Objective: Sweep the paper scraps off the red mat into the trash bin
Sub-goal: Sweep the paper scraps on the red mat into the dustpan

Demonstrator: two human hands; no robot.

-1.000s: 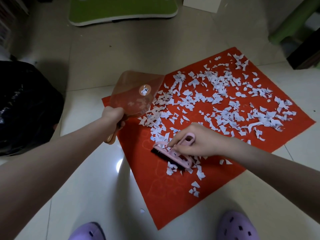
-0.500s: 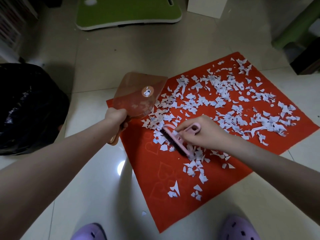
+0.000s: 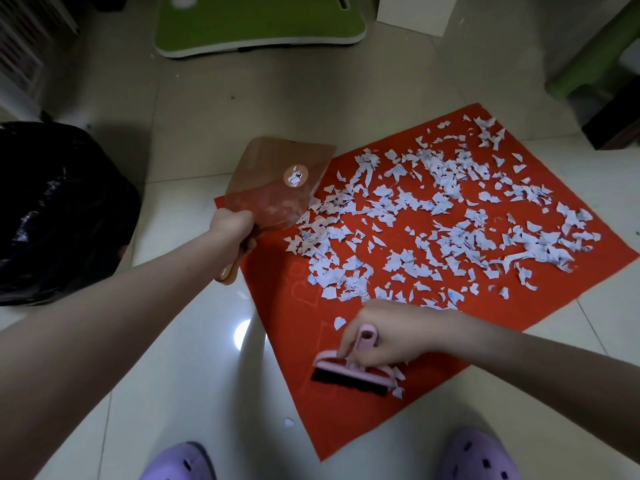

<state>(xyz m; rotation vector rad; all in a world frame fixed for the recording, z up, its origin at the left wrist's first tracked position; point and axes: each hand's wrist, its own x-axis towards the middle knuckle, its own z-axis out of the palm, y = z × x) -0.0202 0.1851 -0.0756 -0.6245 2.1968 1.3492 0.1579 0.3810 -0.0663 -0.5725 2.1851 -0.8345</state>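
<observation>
A home interior is indicated: a glossy tiled floor (image 3: 194,375), a green lap desk (image 3: 259,22) laid on it far off, and purple clogs (image 3: 479,457) worn indoors.

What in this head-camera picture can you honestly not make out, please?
- Black-lined trash bin: head view, cut off by the left edge; too dark to find its opening.
- Translucent orange plastic dustpan: left hand covers most of its handle; scraps seen through it may lie inside or beneath.
- Pink hand brush: right hand covers part of its handle.
- White paper scraps: markings too small to read.
</observation>
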